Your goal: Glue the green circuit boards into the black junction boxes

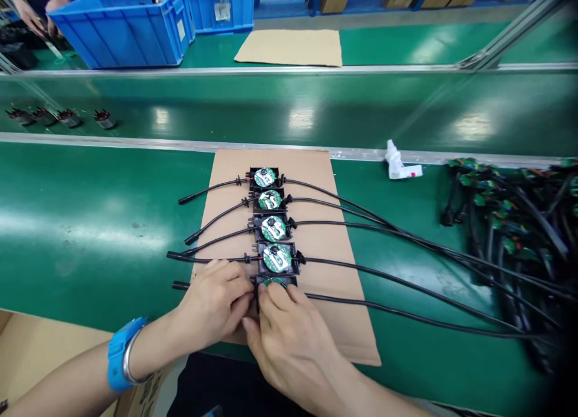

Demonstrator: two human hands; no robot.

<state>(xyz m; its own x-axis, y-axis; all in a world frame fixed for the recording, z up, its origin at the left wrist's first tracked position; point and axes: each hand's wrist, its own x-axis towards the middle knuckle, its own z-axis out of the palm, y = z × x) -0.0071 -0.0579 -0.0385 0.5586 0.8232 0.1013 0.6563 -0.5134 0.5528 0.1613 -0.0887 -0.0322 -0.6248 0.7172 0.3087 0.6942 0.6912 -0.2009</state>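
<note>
Several black plastic housings, each with a round green circuit board, lie in a column on a cardboard sheet (347, 332). Both hands are at the nearest housing (290, 281), whose circuit board (273, 281) is partly hidden by fingers. My left hand (217, 299) has curled fingers at its left end, where the short black cable (180, 285) runs in; the exact grip is covered. With fingertips on the front and top of this housing, my right hand (293, 332) is closed on it. A long black cable (388, 308) leads off right. Just beyond sits another housing with its circuit board (277, 258).
At right lies a heap of black cables (515, 224) with coloured wires. A crumpled white item (397, 164) is near the metal rail (171, 144). Small black motor-like parts (105, 119) stand back left. Beyond are a blue crate (121, 37) and another person's hands (34, 19).
</note>
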